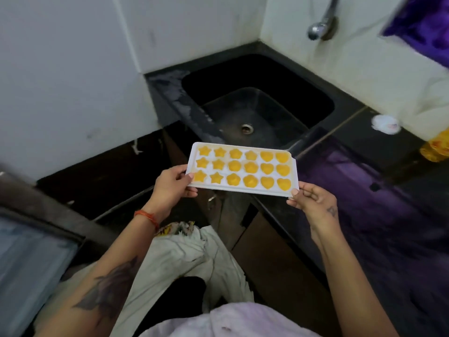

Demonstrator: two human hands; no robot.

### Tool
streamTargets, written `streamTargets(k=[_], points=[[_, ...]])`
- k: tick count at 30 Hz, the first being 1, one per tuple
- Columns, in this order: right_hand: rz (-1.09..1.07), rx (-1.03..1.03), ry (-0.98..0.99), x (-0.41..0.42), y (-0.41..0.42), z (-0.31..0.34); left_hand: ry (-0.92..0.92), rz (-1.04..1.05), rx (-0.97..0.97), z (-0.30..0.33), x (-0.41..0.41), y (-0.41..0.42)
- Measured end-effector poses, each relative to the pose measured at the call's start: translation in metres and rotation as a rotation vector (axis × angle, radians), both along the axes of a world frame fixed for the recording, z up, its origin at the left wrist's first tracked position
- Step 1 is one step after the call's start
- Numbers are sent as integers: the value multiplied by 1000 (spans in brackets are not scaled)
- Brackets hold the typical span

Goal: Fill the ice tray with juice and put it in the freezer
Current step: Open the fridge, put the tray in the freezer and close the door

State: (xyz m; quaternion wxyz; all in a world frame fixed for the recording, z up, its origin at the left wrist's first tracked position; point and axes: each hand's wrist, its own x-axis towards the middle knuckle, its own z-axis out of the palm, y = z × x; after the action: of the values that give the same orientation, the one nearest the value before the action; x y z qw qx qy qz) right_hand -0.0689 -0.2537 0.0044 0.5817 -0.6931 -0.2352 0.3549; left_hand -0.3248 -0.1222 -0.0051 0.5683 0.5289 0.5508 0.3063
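Ice tray (243,188): white plastic, smooth, matt. Sink (313,93): black, dull, scuffed pale at left rim. Countertop (364,181): dark, glossy, reflective. Tap (320,25): shiny metal. Trousers (175,259): pale cloth, creased.

I see bare forearms, no sleeves reaching them. An orange-red thread bracelet (147,218) circles my left wrist, a large dark tattoo (109,288) covers the left forearm, and a small dark tattoo (332,211) marks the right wrist. White wrinkled trousers (175,259) and a pale lilac top (243,319) show below.

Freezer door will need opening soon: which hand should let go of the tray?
Probably the right hand: it only pinches a corner of the tray, while the left hand wraps the short end.
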Motion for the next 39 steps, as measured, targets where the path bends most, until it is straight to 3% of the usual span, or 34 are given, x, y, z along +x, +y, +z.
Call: streamTargets(k=[8,20,39], points=[[357,11,-11,-97,64,11,-45,341,-18,-2,-130,-28],[833,34,-54,-307,115,-11,-56,783,-9,-4,-329,-114],[1625,41,86,-612,108,-16,6,1569,19,1,-475,-297]])
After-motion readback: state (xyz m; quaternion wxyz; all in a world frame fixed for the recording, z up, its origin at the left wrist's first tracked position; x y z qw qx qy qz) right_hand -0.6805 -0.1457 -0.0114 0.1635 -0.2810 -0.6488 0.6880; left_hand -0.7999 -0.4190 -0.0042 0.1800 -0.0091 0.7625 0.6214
